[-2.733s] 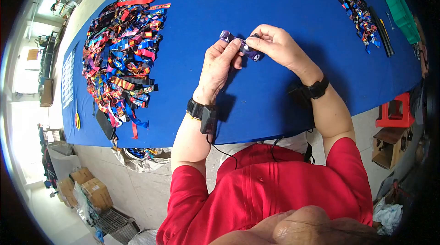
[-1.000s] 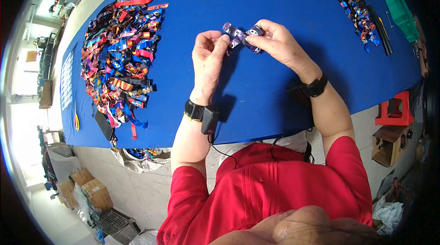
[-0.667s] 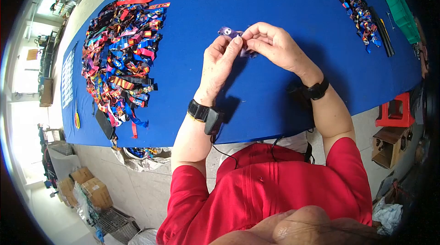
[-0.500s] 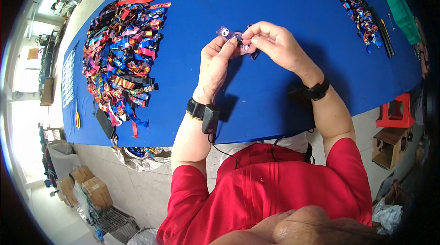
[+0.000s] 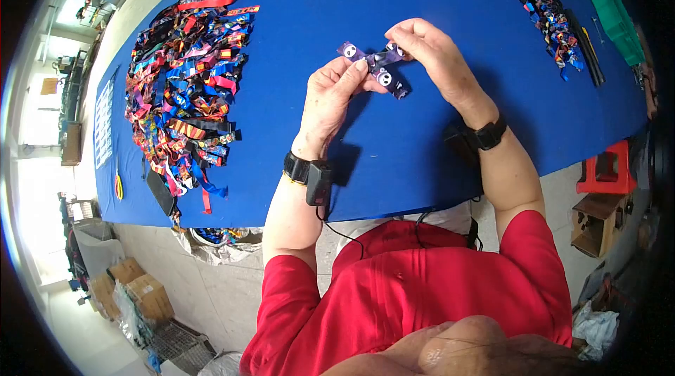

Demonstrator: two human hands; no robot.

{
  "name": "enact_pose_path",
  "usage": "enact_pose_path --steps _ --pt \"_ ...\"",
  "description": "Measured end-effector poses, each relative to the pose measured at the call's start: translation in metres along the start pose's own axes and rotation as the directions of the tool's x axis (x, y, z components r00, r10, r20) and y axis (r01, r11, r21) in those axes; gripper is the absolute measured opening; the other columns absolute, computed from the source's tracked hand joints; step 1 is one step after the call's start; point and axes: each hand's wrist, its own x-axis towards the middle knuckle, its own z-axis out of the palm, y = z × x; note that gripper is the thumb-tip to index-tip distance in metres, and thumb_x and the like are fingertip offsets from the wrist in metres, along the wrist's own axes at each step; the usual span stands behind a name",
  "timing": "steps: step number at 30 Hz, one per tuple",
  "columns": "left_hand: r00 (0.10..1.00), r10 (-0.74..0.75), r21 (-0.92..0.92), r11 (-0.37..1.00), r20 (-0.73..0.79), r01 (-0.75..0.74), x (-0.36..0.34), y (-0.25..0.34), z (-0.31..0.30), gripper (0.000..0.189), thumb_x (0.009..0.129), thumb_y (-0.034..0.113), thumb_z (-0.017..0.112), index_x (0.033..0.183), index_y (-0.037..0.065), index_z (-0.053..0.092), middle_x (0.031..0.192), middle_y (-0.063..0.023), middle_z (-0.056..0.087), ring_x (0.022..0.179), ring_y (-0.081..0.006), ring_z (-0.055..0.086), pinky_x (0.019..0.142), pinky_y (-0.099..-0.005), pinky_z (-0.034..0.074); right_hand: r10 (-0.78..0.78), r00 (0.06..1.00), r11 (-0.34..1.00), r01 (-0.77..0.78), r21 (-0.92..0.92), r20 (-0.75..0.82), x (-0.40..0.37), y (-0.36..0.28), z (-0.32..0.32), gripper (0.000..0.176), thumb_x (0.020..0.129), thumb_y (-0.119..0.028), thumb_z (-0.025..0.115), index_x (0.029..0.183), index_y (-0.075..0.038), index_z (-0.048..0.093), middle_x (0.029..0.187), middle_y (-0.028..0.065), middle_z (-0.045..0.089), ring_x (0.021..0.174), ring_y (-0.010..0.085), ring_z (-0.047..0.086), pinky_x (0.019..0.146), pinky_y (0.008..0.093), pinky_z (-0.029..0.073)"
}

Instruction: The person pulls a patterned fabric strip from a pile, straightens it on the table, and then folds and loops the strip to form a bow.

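Note:
A purple printed ribbon (image 5: 384,79) with white round face motifs is held above the blue table, crossed over itself with several ends sticking out. My left hand (image 5: 336,87) is closed, its thumb pressing on the ribbon's crossing. At the upper right end of the ribbon, my right hand (image 5: 432,56) pinches the strip between thumb and fingers. The fingers under the ribbon are partly hidden. Black bands circle both wrists, and a dark box (image 5: 319,182) sits on the left one.
A large heap of colourful ribbons (image 5: 186,87) covers the table's left side. Folded ribbon pieces (image 5: 540,7) form a long pile at right, beside a black rod (image 5: 588,52) and a green tray (image 5: 610,14). A red stool (image 5: 606,168) stands right of the blue table (image 5: 295,24).
My right hand has moved slightly up and right, drawing one ribbon end outward. The crossed shape is spread wider, and its lower end now shows. My left hand keeps its grip.

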Motion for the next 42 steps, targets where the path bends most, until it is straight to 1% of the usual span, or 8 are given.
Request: enact_pose_path --steps 4,11,20,23,26,30,39,42 --pt "0.995 -0.059 0.074 0.996 0.075 0.054 -0.001 0.0 0.002 0.022 0.106 0.016 0.061 0.111 -0.004 0.069 0.099 -0.0132 0.076 0.086 -0.0187 0.074 0.085 -0.0308 0.057 0.04 0.997 0.998 -0.037 -0.051 0.062 -0.005 -0.007 0.002 0.026 0.104 -0.026 0.065 0.106 0.0 0.07 0.096 0.0016 0.071 0.09 0.0076 0.063 0.082 0.0248 0.052" --pt "0.986 -0.119 0.145 0.984 0.119 0.101 -0.002 -0.001 0.004 0.023 0.104 0.018 0.065 0.11 -0.004 0.069 0.099 -0.0122 0.076 0.087 -0.0182 0.074 0.085 -0.0306 0.058 0.042 0.972 0.998 -0.05 0.031 0.23 -0.003 0.011 0.003 0.016 0.102 -0.016 0.068 0.101 0.0 0.068 0.09 0.0034 0.072 0.081 0.0073 0.066 0.072 0.0239 0.055" --pt "0.99 -0.115 0.18 0.979 0.077 0.099 -0.001 -0.002 0.004 0.022 0.103 0.017 0.066 0.111 -0.004 0.069 0.099 -0.0115 0.076 0.088 -0.0179 0.074 0.085 -0.0307 0.058 0.079 0.969 0.997 -0.081 0.0 0.236 -0.006 0.005 0.006 0.018 0.102 -0.018 0.068 0.101 0.0 0.067 0.088 0.0054 0.071 0.078 0.0076 0.066 0.069 0.0236 0.055" --pt "0.993 -0.095 0.163 0.983 0.073 0.082 -0.001 -0.001 0.007 0.021 0.104 0.016 0.065 0.113 -0.003 0.067 0.099 -0.0117 0.076 0.089 -0.0189 0.074 0.086 -0.0311 0.058 -0.03 0.974 0.991 0.058 -0.121 0.227 -0.005 0.01 0.004 0.019 0.103 -0.019 0.068 0.103 0.0 0.068 0.089 0.0054 0.071 0.08 0.0082 0.066 0.069 0.0235 0.055" --pt "0.992 -0.077 0.11 0.992 0.095 0.067 -0.002 -0.001 0.008 0.022 0.106 0.015 0.06 0.117 -0.003 0.062 0.103 -0.012 0.073 0.091 -0.0198 0.074 0.089 -0.0309 0.058 -0.082 0.972 0.99 0.106 -0.097 0.222 -0.002 0.017 0.003 0.018 0.103 -0.019 0.067 0.105 0.0 0.068 0.09 0.0051 0.071 0.081 0.0084 0.066 0.07 0.023 0.054" --pt "0.99 -0.077 -0.068 0.994 0.114 0.086 0.0 -0.007 0.004 0.021 0.109 0.015 0.056 0.121 -0.001 0.057 0.108 -0.0152 0.072 0.097 -0.0276 0.075 0.093 -0.0385 0.059 0.015 0.982 1.0 -0.012 -0.017 0.187 -0.002 0.016 0.003 0.016 0.104 -0.016 0.066 0.105 0.0 0.067 0.09 0.004 0.07 0.082 0.0075 0.064 0.072 0.0231 0.054" --pt "0.985 -0.115 -0.078 0.989 0.132 0.126 0.0 -0.01 0.002 0.025 0.11 0.011 0.046 0.131 -0.002 0.053 0.117 -0.0169 0.071 0.106 -0.0307 0.073 0.101 -0.0426 0.056 -0.017 0.994 0.998 0.023 -0.052 0.105 -0.001 0.022 0.005 0.015 0.104 -0.015 0.066 0.103 0.0 0.066 0.087 0.001 0.068 0.077 0.0052 0.06 0.066 0.0239 0.051" --pt "0.983 -0.138 -0.032 0.989 0.119 0.143 -0.002 -0.004 0.008 0.025 0.11 0.008 0.043 0.13 -0.003 0.054 0.116 -0.015 0.07 0.103 -0.0226 0.073 0.097 -0.0368 0.058 -0.013 0.995 0.997 0.02 -0.078 0.095 -0.002 0.019 0.005 0.015 0.103 -0.015 0.066 0.103 0.0 0.066 0.087 0.0009 0.068 0.076 0.0053 0.06 0.066 0.0242 0.051"
